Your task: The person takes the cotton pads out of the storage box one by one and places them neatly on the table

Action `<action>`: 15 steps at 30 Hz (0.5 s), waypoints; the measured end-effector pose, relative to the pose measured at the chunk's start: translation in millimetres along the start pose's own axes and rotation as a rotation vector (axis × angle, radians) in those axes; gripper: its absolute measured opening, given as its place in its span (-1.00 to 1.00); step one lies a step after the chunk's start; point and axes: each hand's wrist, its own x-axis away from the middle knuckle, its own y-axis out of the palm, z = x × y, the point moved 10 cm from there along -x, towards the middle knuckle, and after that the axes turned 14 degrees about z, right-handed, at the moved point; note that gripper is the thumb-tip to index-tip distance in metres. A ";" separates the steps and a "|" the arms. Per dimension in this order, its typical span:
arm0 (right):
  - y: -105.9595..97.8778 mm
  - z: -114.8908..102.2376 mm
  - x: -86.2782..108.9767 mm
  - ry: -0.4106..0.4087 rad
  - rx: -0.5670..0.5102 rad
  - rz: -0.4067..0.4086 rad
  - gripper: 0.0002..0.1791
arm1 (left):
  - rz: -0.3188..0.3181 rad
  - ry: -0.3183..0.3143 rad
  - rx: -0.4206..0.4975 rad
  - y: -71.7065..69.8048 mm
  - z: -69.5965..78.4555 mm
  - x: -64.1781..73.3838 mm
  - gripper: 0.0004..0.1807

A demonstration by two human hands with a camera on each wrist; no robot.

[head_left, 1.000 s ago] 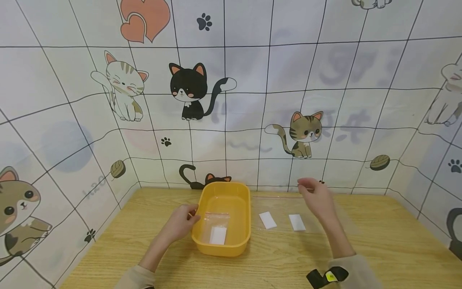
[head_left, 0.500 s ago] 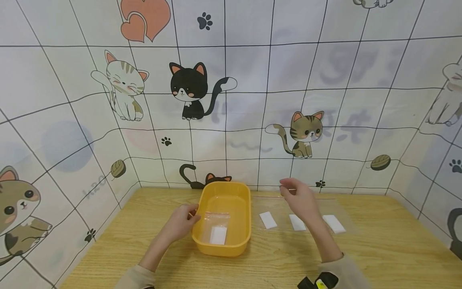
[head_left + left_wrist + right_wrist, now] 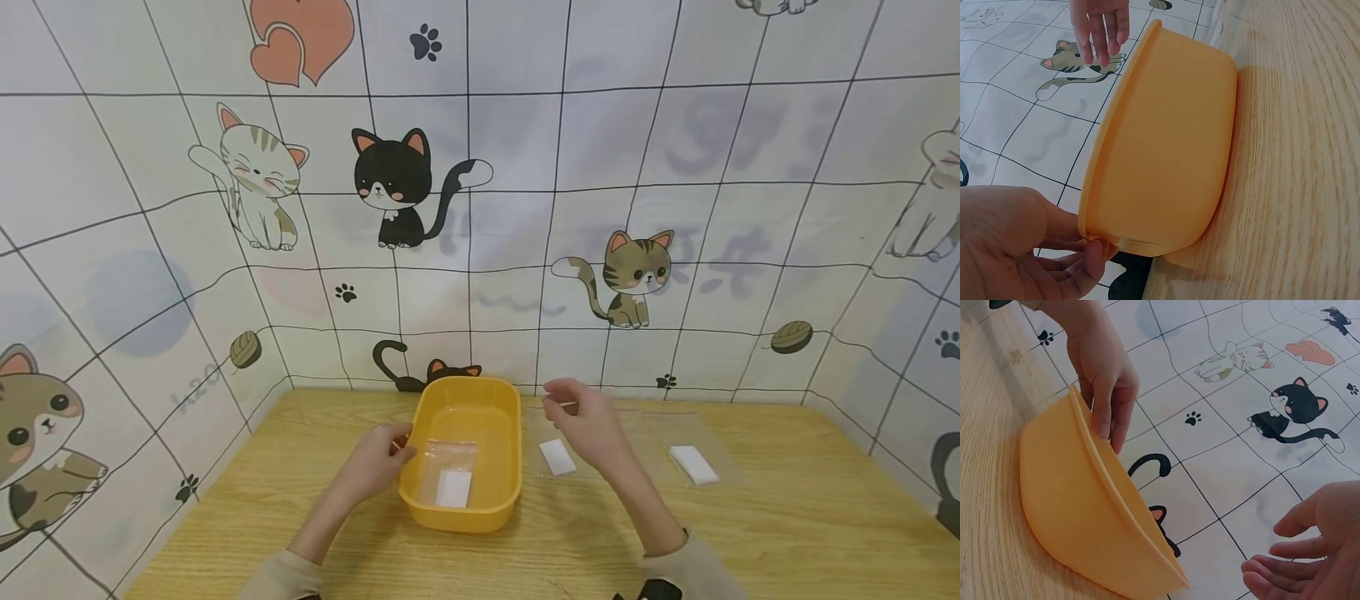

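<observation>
A yellow plastic basin stands on the table. My left hand pinches its left rim between thumb and fingers, which the left wrist view shows close up. Inside the basin lies a clear zip bag with a white block in it. To the basin's right, similar clear bags lie flat; one white block shows left of my right forearm and another white block right of it. My right hand hovers above these bags with fingers loosely bent. Nothing shows in its grasp in the right wrist view.
The wood-grain table runs up to a wall sheet printed with cats and grid lines. This sheet stands close behind the basin and wraps both sides.
My right hand has moved left, from above the farther bags toward the basin. The rightmost block has come into view, and the middle one is now behind my forearm. The left hand stays put.
</observation>
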 end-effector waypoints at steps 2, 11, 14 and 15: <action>4.7 -0.3 1.8 0.016 -0.014 -0.015 -0.71 | 0.000 -0.003 -0.001 0.1 0.4 -0.3 -0.95; 21.2 -4.4 7.8 0.050 -0.059 -0.032 -0.68 | 0.006 0.007 -0.006 0.0 2.5 -1.6 -0.97; 29.7 -6.7 11.3 0.057 -0.068 -0.051 -0.67 | 0.007 0.015 -0.011 -0.2 3.4 -1.3 -0.89; 32.8 -7.3 12.9 0.061 -0.072 -0.060 -0.67 | 0.008 0.017 -0.014 -0.2 3.5 -1.2 -0.87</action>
